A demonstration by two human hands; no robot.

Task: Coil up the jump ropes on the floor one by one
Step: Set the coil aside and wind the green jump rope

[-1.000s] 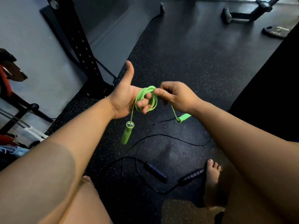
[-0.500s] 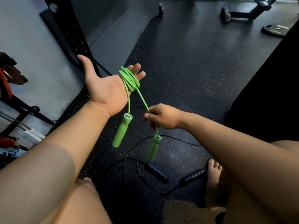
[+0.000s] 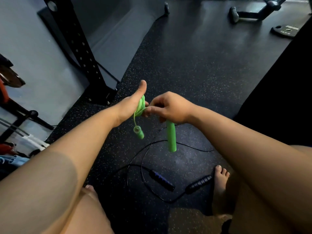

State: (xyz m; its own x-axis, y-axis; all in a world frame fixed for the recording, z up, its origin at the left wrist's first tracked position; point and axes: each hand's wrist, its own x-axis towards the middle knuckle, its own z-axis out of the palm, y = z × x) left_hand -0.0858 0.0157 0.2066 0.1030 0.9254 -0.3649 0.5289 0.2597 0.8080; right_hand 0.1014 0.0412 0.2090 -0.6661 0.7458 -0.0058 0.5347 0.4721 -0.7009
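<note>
The green plastic jump rope is almost fully coiled. Its loops sit around the left hand, held in the air above the thin black jump rope, which lies loose on the black rubber floor. Whether the left grip is curled or straight, I cannot tell. The right hand has a narrow grip and pinches the last free green cord at the coil. I think the next move must wrap this end around the loops to lock them. The round black weight plate, far beyond the black rope, carries pale lettering too small to read.
</note>
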